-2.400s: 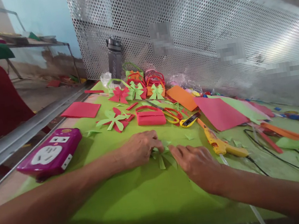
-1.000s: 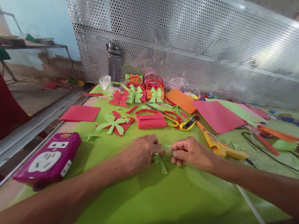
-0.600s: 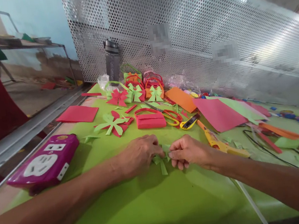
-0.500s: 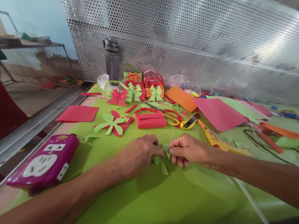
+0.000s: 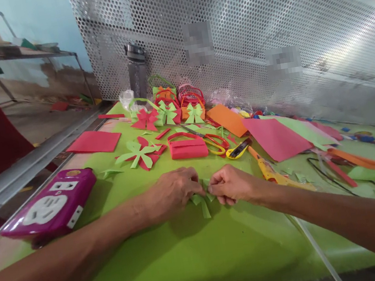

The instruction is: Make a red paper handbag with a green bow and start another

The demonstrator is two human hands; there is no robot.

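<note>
Low over the green tabletop (image 5: 150, 268), a light green paper bow (image 5: 204, 207) is pinched between both hands. My left hand (image 5: 175, 190) is closed on its left side, fingers curled over the folds and hiding part of it. On the right side, my right hand (image 5: 228, 185) grips a paper loop between thumb and bent forefinger. Two tails of the bow hang below the fingers. Just beyond the hands sits a small red paper handbag (image 5: 188, 148). Left of it lie green flower-shaped paper cutouts (image 5: 136, 154) over red ones.
A purple power strip (image 5: 51, 205) stands at left. Scissors (image 5: 215, 143), a cutter knife (image 5: 239, 149) and a yellow glue gun (image 5: 267, 170) lie beyond and right. Finished paper bags (image 5: 169, 110), a bottle (image 5: 137, 70) and a perforated metal panel (image 5: 163, 22) are behind.
My right hand has shifted slightly left, closer to my left hand. Both still hold the green paper bow. The camera view has shifted a little.
</note>
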